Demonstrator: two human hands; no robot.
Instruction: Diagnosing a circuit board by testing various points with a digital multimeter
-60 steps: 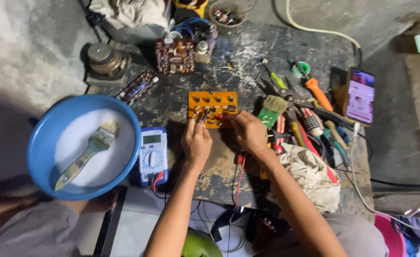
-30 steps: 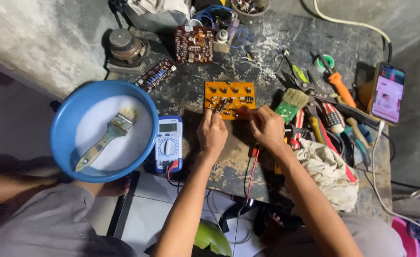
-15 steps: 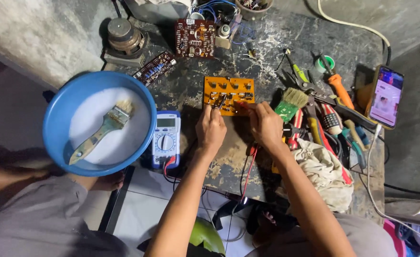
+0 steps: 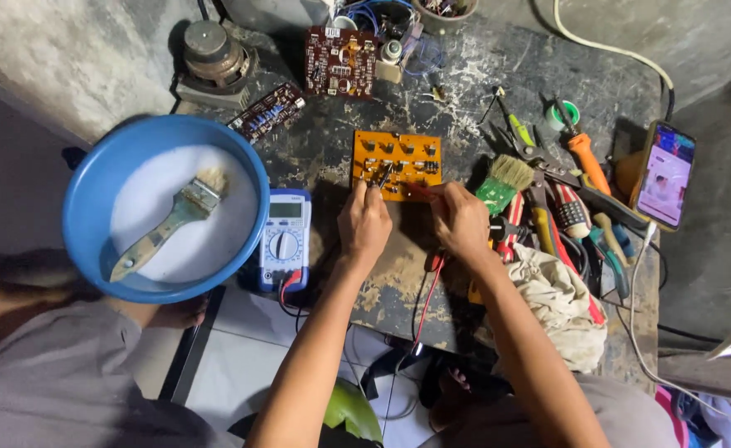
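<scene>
My left hand and right hand stay at the near edge of the orange board, as a moment ago, each closed on a thin probe whose tip touches the board; only my head has moved, so the view sits a little differently. The meter lies left of the board, and the brush just right of it.

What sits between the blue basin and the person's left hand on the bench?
In the head view, a blue multimeter lies between the blue basin and the left hand, right beside the basin's rim, with red and black leads trailing from its lower end.
</scene>
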